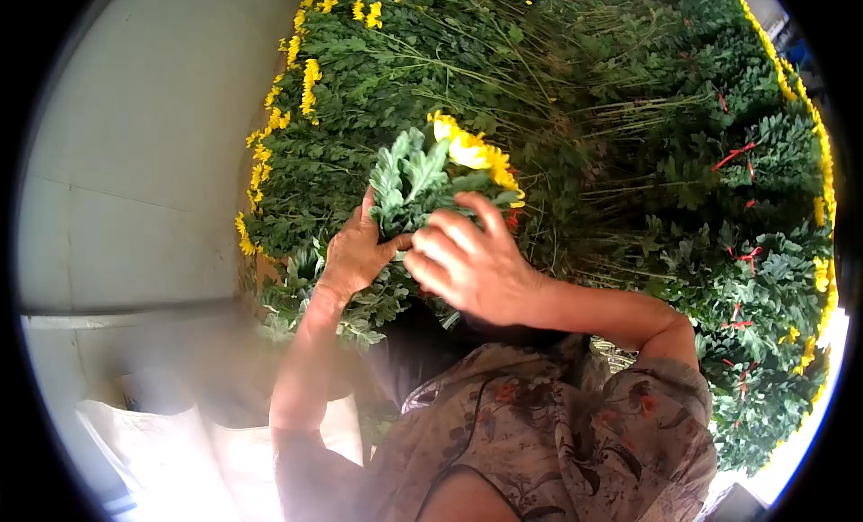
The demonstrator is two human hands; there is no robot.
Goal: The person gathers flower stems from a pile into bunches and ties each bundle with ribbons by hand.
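Note:
A bunch of yellow chrysanthemums (472,152) with green leaves is held upright in front of my body, its flower heads toward the upper right. My left hand (355,252) is wrapped round the left side of the leafy stems, thumb across the front. On the right side of the bunch my right hand (467,257) has its fingers curled against the leaves just below the flowers. Its fingertips are partly hidden by foliage. A small red tie shows behind the bunch, right of my right hand's fingers.
A broad pile of leafy stems (575,100) lies ahead, with yellow flowers along its left edge. To the right are bundles with red ties (737,324) and a yellow flower row (822,163). A pale wall panel (162,109) stands left, above white cloth (243,459).

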